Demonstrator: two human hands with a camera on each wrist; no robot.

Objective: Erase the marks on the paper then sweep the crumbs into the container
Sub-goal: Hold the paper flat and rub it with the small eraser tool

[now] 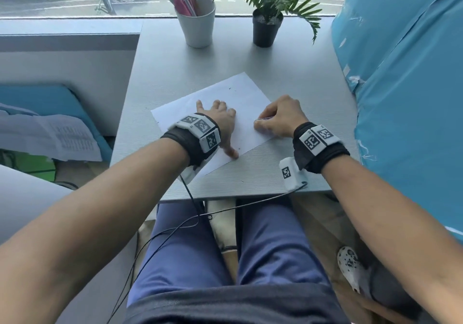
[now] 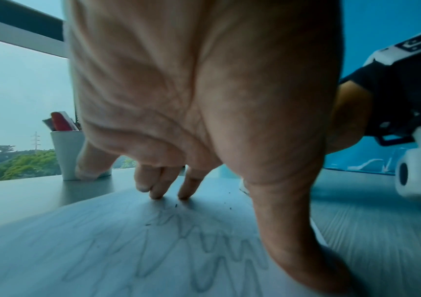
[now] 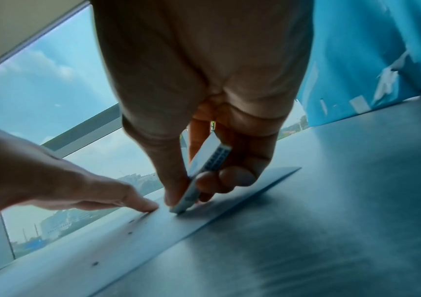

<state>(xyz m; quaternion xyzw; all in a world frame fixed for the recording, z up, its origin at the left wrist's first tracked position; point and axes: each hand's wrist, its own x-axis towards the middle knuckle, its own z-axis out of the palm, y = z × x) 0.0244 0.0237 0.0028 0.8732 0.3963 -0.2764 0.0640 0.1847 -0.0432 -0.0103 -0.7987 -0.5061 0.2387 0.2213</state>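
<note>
A white sheet of paper (image 1: 240,93) lies slanted on the grey table (image 1: 175,68). My left hand (image 1: 220,120) presses it flat with spread fingers, the tips touching the sheet. Faint zigzag pencil marks (image 2: 204,241) run under that hand (image 2: 191,100), with dark eraser crumbs (image 2: 176,205) near the fingertips. My right hand (image 1: 278,118) grips a flat white eraser (image 3: 204,172) between thumb and fingers at the paper's right edge. Its lower corner touches the sheet. More crumbs (image 3: 95,263) dot the paper beside my left hand's fingers (image 3: 140,205).
A white cup (image 1: 198,23) holding pens stands at the back of the table, with a potted plant (image 1: 266,23) to its right. A blue plastic-wrapped mass (image 1: 406,85) borders the table's right side. The table's near edge (image 1: 238,196) is above my lap.
</note>
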